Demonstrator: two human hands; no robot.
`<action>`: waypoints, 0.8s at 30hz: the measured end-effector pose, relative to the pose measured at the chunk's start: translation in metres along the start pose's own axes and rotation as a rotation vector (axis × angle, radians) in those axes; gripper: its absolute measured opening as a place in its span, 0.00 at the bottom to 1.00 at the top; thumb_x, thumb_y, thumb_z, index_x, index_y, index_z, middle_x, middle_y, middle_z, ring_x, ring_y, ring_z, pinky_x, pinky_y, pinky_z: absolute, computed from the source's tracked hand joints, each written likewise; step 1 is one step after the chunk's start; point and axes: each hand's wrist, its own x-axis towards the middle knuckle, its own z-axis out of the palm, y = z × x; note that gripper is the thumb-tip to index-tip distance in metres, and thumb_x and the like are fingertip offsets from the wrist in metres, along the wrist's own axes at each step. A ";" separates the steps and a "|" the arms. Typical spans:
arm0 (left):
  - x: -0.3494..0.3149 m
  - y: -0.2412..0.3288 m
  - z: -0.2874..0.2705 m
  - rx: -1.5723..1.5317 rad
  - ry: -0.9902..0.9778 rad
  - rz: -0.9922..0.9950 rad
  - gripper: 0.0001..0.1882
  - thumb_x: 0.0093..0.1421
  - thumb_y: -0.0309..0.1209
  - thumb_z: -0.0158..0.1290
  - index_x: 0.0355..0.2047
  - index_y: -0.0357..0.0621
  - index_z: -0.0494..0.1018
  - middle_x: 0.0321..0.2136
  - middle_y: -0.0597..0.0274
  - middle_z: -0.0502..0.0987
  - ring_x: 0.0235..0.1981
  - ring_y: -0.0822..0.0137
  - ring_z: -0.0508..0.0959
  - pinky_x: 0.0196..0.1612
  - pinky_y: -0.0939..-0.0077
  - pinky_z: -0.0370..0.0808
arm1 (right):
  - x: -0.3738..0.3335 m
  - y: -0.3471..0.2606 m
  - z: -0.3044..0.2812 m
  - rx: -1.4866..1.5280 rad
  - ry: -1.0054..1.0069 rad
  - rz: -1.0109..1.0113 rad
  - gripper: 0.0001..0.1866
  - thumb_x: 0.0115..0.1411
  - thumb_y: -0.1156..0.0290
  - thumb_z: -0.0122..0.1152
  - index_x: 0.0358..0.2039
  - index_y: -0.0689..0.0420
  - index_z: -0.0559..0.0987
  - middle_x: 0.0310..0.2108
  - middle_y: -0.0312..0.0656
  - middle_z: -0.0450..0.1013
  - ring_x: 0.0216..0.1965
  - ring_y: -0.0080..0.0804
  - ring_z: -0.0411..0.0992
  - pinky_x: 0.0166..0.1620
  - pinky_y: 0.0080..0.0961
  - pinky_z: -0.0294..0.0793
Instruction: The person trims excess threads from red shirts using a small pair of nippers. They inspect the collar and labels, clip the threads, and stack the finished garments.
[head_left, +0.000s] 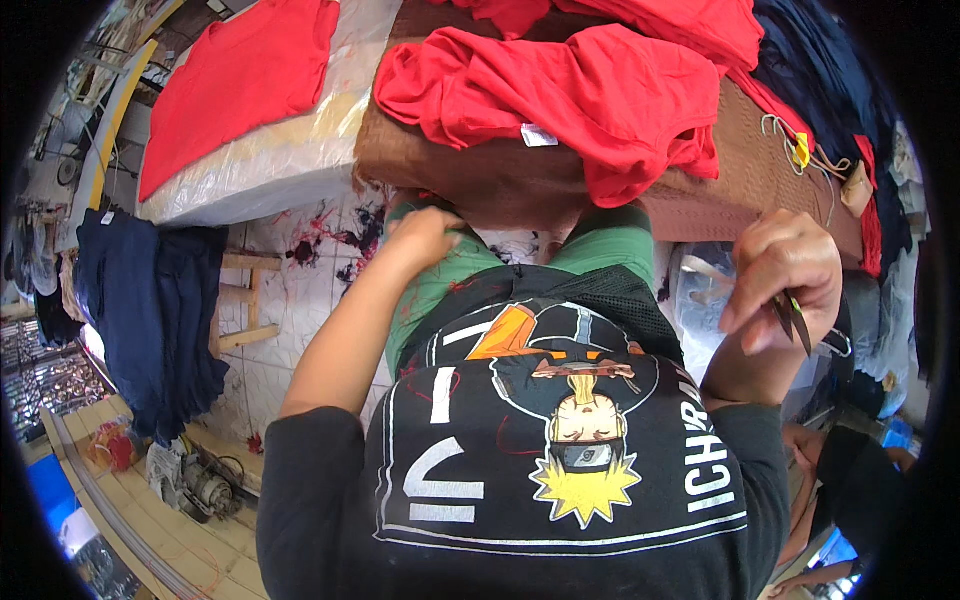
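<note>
In my raised right hand point(785, 270) is a pair of dark thread snips point(795, 318), gripped with fingers curled around it and the blades pointing down. My left hand point(425, 240) lies at my thigh over the green shorts point(612, 248). Its fingers are curled in, and what they may hold is hidden. Ahead of me a crumpled red shirt point(560, 90) with a white label point(538, 135) rests on a brown cloth-covered surface point(480, 185). Neither hand touches the shirt. Loose red threads cling to my black shirt point(600, 510).
A red garment point(245, 85) lies flat on a plastic-covered surface point(255, 165). Navy garments point(155, 310) hang over a wooden stool point(250, 335). Dark clothes point(830, 70) and cords with a yellow piece point(801, 150) are at right. Another person point(850, 480) sits behind, right; a motor point(205, 485) is behind, left.
</note>
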 end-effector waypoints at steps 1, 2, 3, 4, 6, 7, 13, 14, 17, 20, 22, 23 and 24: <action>-0.022 0.011 -0.003 0.304 0.116 -0.073 0.30 0.55 0.40 0.59 0.56 0.43 0.69 0.50 0.48 0.75 0.50 0.50 0.76 0.53 0.61 0.70 | -0.001 0.002 -0.002 -0.056 0.051 0.040 0.13 0.46 0.67 0.71 0.26 0.65 0.80 0.19 0.43 0.76 0.15 0.28 0.71 0.19 0.23 0.65; -0.025 0.008 -0.007 0.156 0.053 -0.020 0.30 0.55 0.40 0.59 0.57 0.44 0.67 0.52 0.49 0.73 0.51 0.51 0.74 0.54 0.61 0.69 | -0.002 -0.001 -0.003 -0.123 0.108 0.093 0.13 0.47 0.67 0.69 0.26 0.65 0.80 0.20 0.44 0.76 0.16 0.28 0.72 0.21 0.22 0.66; -0.028 0.011 -0.018 0.010 -0.012 0.021 0.31 0.55 0.39 0.59 0.58 0.44 0.66 0.54 0.50 0.71 0.53 0.51 0.73 0.55 0.61 0.68 | -0.002 -0.002 -0.005 -0.189 0.172 0.157 0.12 0.50 0.68 0.67 0.26 0.65 0.80 0.21 0.44 0.76 0.19 0.28 0.73 0.23 0.22 0.67; -0.029 0.020 -0.027 -0.112 -0.020 0.104 0.30 0.54 0.39 0.60 0.56 0.44 0.67 0.52 0.50 0.72 0.54 0.51 0.71 0.55 0.61 0.68 | -0.001 -0.003 -0.007 -0.251 0.231 0.223 0.11 0.52 0.68 0.64 0.26 0.64 0.79 0.23 0.44 0.76 0.22 0.27 0.74 0.26 0.21 0.69; -0.037 0.067 -0.056 -0.155 0.109 0.296 0.29 0.52 0.38 0.62 0.53 0.45 0.68 0.50 0.50 0.71 0.55 0.52 0.69 0.56 0.60 0.65 | 0.005 -0.001 -0.014 -0.311 0.257 0.340 0.07 0.57 0.73 0.58 0.29 0.64 0.79 0.23 0.40 0.75 0.23 0.22 0.71 0.27 0.20 0.68; -0.035 0.091 -0.061 -0.075 0.253 0.407 0.29 0.51 0.37 0.63 0.53 0.46 0.68 0.50 0.51 0.70 0.56 0.53 0.67 0.56 0.59 0.64 | 0.007 0.004 -0.017 -0.333 0.299 0.402 0.06 0.59 0.75 0.57 0.31 0.64 0.79 0.23 0.38 0.74 0.22 0.19 0.68 0.27 0.19 0.67; 0.038 0.196 -0.031 0.197 0.923 0.627 0.34 0.45 0.33 0.62 0.55 0.59 0.65 0.56 0.60 0.63 0.61 0.52 0.58 0.60 0.44 0.51 | -0.009 0.050 -0.059 -0.507 0.410 0.525 0.05 0.61 0.74 0.56 0.35 0.63 0.77 0.22 0.39 0.71 0.25 0.18 0.62 0.30 0.19 0.66; 0.060 0.194 -0.029 0.243 0.955 0.592 0.33 0.44 0.30 0.61 0.54 0.59 0.66 0.56 0.60 0.63 0.61 0.53 0.58 0.60 0.44 0.51 | -0.008 0.046 -0.068 -0.574 0.326 0.623 0.06 0.59 0.76 0.56 0.37 0.61 0.78 0.24 0.47 0.73 0.25 0.28 0.69 0.33 0.27 0.70; 0.068 0.195 -0.067 0.033 0.879 0.619 0.21 0.41 0.24 0.56 0.40 0.54 0.75 0.48 0.66 0.71 0.58 0.58 0.63 0.58 0.52 0.55 | -0.038 0.025 -0.104 -0.975 0.006 0.599 0.09 0.56 0.77 0.57 0.38 0.61 0.79 0.28 0.53 0.74 0.32 0.45 0.75 0.38 0.35 0.72; 0.055 0.205 -0.118 -0.090 0.899 0.624 0.15 0.44 0.23 0.56 0.36 0.48 0.77 0.40 0.62 0.75 0.46 0.60 0.74 0.49 0.64 0.68 | -0.072 0.001 -0.155 -1.006 -0.075 0.908 0.12 0.53 0.79 0.59 0.40 0.60 0.80 0.34 0.53 0.76 0.39 0.51 0.75 0.42 0.35 0.72; 0.058 0.212 -0.142 -0.232 0.932 0.690 0.12 0.47 0.23 0.57 0.35 0.44 0.77 0.35 0.58 0.78 0.39 0.59 0.78 0.43 0.69 0.73 | -0.073 0.000 -0.169 -0.920 0.185 0.845 0.14 0.51 0.81 0.61 0.41 0.62 0.79 0.39 0.51 0.76 0.41 0.42 0.76 0.43 0.31 0.73; 0.061 0.216 -0.151 -0.256 0.977 0.696 0.11 0.49 0.23 0.57 0.35 0.42 0.76 0.34 0.57 0.78 0.37 0.59 0.79 0.41 0.69 0.74 | -0.073 0.009 -0.170 -0.952 0.287 0.746 0.15 0.50 0.83 0.63 0.41 0.63 0.79 0.42 0.48 0.76 0.43 0.36 0.76 0.43 0.28 0.73; 0.064 0.218 -0.159 -0.270 1.026 0.690 0.10 0.50 0.24 0.57 0.35 0.41 0.76 0.32 0.55 0.78 0.35 0.58 0.80 0.40 0.70 0.75 | -0.060 0.027 -0.156 -0.757 0.458 0.615 0.16 0.50 0.82 0.64 0.42 0.62 0.79 0.42 0.46 0.77 0.42 0.35 0.76 0.42 0.28 0.73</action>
